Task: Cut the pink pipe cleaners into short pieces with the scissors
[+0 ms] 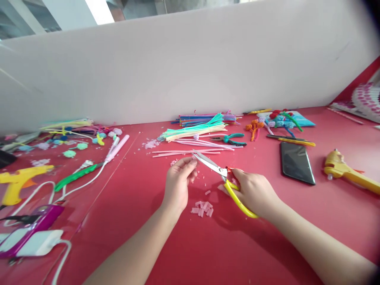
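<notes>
My right hand grips a pair of scissors by its yellow and orange handles, and the blades point up and left. At the blade tips, my left hand is closed in a pinch on a small pink piece, mostly hidden by the fingers. On the red table below the hands lies a little pile of short pink cut pieces, with one loose piece just above it. Several long pink pipe cleaners lie behind the left hand.
Behind stand bundles of pipe cleaners and teal pliers. To the right are a black phone and a yellow glue gun. Another yellow glue gun, a power strip and cables occupy the left. A white partition closes the back.
</notes>
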The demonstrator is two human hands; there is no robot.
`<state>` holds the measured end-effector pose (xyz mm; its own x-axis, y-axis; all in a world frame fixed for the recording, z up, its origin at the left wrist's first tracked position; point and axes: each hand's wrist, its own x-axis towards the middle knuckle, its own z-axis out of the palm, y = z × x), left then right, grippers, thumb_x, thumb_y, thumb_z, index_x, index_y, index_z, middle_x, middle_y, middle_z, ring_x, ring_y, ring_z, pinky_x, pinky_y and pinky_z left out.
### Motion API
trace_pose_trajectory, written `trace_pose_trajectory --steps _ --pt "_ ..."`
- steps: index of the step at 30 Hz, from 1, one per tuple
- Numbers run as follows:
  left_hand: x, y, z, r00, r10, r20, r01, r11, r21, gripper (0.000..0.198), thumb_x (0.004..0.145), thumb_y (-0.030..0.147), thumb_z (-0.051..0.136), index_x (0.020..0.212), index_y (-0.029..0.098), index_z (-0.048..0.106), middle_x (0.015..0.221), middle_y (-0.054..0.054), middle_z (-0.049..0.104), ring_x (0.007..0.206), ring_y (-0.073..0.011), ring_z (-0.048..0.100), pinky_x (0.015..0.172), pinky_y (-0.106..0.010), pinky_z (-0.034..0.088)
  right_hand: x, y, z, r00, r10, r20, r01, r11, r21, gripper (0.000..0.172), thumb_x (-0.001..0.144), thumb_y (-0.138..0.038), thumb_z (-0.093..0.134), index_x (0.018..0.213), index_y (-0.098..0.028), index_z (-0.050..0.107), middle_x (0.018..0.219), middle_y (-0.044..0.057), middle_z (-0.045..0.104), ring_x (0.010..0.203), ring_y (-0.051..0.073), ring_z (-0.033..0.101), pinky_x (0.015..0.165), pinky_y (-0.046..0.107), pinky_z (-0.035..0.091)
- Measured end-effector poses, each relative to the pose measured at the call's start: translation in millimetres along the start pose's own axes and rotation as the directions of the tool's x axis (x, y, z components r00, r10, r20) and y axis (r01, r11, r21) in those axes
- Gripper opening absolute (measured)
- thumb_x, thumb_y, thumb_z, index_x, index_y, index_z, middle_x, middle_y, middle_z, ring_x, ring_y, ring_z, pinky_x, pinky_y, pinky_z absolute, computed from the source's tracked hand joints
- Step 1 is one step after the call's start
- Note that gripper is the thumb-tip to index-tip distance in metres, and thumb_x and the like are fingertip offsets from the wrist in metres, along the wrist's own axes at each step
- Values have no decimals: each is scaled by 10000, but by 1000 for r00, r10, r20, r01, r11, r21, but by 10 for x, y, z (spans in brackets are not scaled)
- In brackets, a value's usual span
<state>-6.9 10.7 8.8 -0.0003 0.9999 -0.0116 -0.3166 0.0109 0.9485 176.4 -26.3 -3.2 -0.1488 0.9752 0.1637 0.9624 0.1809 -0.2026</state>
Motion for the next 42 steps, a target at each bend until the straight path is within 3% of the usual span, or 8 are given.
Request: trace_pose_trajectory --steps 12,42 --pt "-9 15 5 1000 19 -7 -19 1000 12 120 661 245 587 732 149 576 557 27 462 502 -57 401 458 -183 292 -9 15 52 997 -74 -34 73 997 -36 364 751 -532 336 720 -189 454 507 -5 498 408 109 445 435 229 181" --pt "-16 8 19 999 46 -18 -46 999 -21 113 663 235 596 745 159 595 602 31 496 507 -45 405 445 -175 280 -18 24 41 994 -97 -39 93 991 -100 364 779 -505 305 710 -181 454 495 -4 497 394 99 410 429 224 153"
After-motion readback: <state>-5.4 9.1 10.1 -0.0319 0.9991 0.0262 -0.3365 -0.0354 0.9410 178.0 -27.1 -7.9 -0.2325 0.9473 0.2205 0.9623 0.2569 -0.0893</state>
